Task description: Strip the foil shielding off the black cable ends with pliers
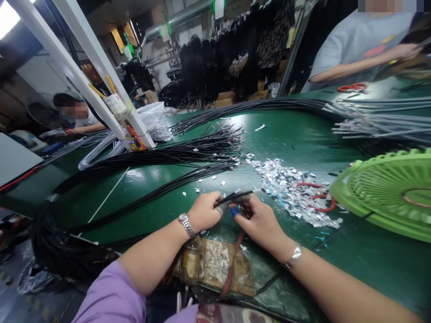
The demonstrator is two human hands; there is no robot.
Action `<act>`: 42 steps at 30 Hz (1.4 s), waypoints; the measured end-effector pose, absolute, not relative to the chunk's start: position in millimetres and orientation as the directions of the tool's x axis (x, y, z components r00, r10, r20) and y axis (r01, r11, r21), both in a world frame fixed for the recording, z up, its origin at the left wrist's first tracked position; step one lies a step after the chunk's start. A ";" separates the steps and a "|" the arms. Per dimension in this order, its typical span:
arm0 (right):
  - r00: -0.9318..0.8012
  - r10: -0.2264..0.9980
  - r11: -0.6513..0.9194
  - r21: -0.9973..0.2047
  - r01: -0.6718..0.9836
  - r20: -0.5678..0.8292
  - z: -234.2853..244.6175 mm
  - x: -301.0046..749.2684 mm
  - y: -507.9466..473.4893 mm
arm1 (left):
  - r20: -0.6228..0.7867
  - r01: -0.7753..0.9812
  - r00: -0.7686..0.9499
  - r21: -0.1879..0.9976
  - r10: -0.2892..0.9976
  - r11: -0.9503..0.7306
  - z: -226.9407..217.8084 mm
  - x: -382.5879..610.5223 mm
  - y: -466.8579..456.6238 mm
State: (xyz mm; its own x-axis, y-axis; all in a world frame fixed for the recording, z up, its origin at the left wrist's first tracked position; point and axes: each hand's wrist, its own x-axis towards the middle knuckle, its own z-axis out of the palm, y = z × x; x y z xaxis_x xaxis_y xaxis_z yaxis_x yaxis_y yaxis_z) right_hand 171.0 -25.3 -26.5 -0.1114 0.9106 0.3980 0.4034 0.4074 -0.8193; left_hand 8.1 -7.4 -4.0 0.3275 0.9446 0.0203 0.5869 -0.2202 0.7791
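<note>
Near the front edge of the green table my left hand is closed around a black cable, its thumb and fingers close to the cable's end. Just to the right, my right hand grips the same cable; a blue covering shows on one of its fingertips. The two hands almost meet, and their fingers partly hide the cable. Beyond them lies a bundle of black cables with stripped ends pointing right. A heap of silvery foil and white scraps spreads past my right hand.
A green fan stands at the right, beside red-handled scissors. Grey cables lie at the far right. White posts rise from the table at the left. A taped block sits below my hands. Two other people work across the table.
</note>
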 end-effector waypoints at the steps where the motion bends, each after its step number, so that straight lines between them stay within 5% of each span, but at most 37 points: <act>1: -0.131 0.914 0.404 -0.838 0.366 0.384 -26.8 171.4 -25.2 | -0.010 0.550 0.325 0.815 0.946 -0.180 -3.5 7.6 -6.6; 8: -0.027 0.958 0.287 -0.947 0.146 0.286 -33.5 178.4 -18.3 | -0.182 0.294 0.331 0.952 0.926 0.082 1.7 4.3 -4.1; 26: -0.123 0.992 0.020 -0.989 -0.143 0.038 -27.8 170.5 -19.5 | -0.120 0.357 0.385 0.934 0.915 -0.028 -1.3 2.4 -4.7; 32: -0.061 0.995 -0.094 -0.956 -0.277 -0.080 -22.7 166.0 -22.7 | 0.184 0.584 0.352 0.723 0.918 -0.369 -6.9 -0.3 -7.8; 37: -0.033 0.981 -0.191 -0.918 -0.348 -0.192 -22.4 164.0 -21.7 | 0.202 0.734 0.418 0.500 0.886 -0.460 -5.2 1.2 -12.9; 42: -0.075 0.974 -0.226 -0.914 -0.337 -0.213 -22.6 160.9 -25.1 | 0.214 0.763 0.437 0.427 0.874 -0.486 -6.1 2.6 -14.4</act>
